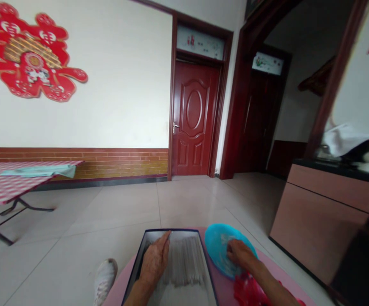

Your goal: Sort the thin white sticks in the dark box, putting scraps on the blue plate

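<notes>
Thin pale sticks (184, 263) lay side by side in a shallow, dark-rimmed box (184, 230), right under my left hand (154, 260). That hand was spread out with its fingers together, resting over the box's left side with the fingertips reaching towards the far rim. I could not tell that it gripped anything. Just beside the box, on my right, a blue plastic dish (219, 246) lay tilted, and my right hand (240, 253) was inside it, fingers loosely curled. Whether they held something small, I could not tell.

The box and dish both sat on a pink surface (222, 289), with a crumpled red plastic bag (248, 291) below my right forearm. The sticks looked loose, so a hard press or a slip of my left hand could have scattered them or skewed the rows. A careless move of my right arm could have caught the bag or knocked the dish against the box.

Past my left hand, a white shoe (104, 280) showed on the floor. Farther off on that side stood a folding table (9, 182) with a checked cloth, and ahead was a red door (192, 119).
</notes>
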{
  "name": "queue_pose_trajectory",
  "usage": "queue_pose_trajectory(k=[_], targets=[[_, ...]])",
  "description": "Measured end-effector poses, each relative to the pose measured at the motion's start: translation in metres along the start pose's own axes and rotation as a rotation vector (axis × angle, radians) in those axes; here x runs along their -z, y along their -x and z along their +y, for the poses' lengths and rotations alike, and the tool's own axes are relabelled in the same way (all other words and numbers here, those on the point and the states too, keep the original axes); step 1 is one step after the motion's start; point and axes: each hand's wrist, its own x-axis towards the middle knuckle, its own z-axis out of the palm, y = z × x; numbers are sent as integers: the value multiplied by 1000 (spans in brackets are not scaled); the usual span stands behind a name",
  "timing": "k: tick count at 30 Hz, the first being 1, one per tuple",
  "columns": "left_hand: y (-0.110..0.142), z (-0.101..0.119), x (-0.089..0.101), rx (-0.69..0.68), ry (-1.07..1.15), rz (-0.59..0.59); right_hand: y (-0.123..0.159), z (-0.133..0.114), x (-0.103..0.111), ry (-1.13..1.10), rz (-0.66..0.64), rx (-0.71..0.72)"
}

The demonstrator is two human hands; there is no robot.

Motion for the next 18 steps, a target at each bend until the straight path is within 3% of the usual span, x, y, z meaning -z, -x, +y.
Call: queue_pose_trajectory(k=[4,8,11,12,14,18], targets=[[0,1,-4,15,25,22,-10,-13,9,-79,-14,48],[-1,2,-6,21,113,47,-24,-60,3,-211,-24,87],[-1,3,-5,20,148,46,-23,-109,-19,-406,-83,97],[-1,3,-4,17,153,49,-21,-124,-29,-643,-124,-12],[0,4,-3,8,153,63,-13,-149,-48,-784,-161,-69],[1,3,-5,-15,111,86,2,-168,-79,-955,-175,-130]])
